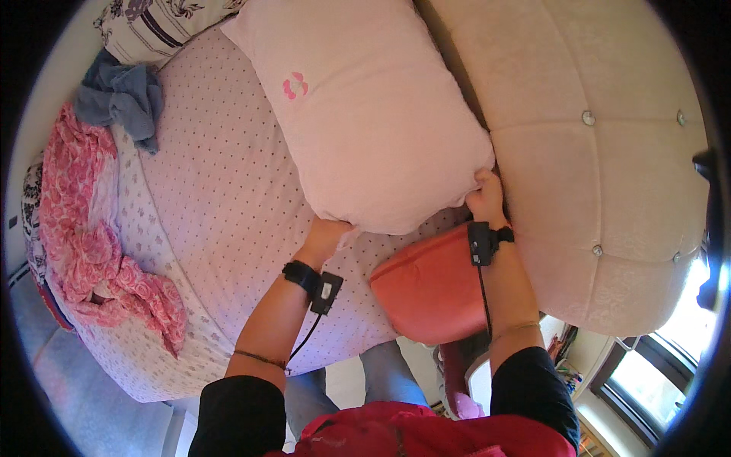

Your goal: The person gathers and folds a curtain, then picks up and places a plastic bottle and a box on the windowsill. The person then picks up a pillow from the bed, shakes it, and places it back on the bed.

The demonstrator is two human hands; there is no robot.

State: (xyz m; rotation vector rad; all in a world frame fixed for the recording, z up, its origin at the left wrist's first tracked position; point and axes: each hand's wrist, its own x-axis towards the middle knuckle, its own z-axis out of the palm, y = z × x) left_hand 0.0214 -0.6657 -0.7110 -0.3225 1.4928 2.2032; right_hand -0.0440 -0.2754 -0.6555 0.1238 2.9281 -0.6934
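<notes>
A large pale pink pillow [381,114] with a small pink flower-like mark lies on the bed beside the tufted headboard. My left hand [326,238] grips the pillow's near left corner, a bit of its cloth showing past the fingers. My right hand [486,196] pinches the near right corner, close against the headboard. Both hands are closed, and both arms stretch forward. Under my right forearm, a coral-orange cushion [426,286] rests at the bed's near edge, partly covered by that arm.
The cream headboard [541,152] with shiny buttons runs along the right. A dotted pink sheet [221,167] covers the bed. At left lie a pink floral cloth [84,213] and a grey-blue cloth [122,95]. A patterned pillow [156,30] sits at the far left.
</notes>
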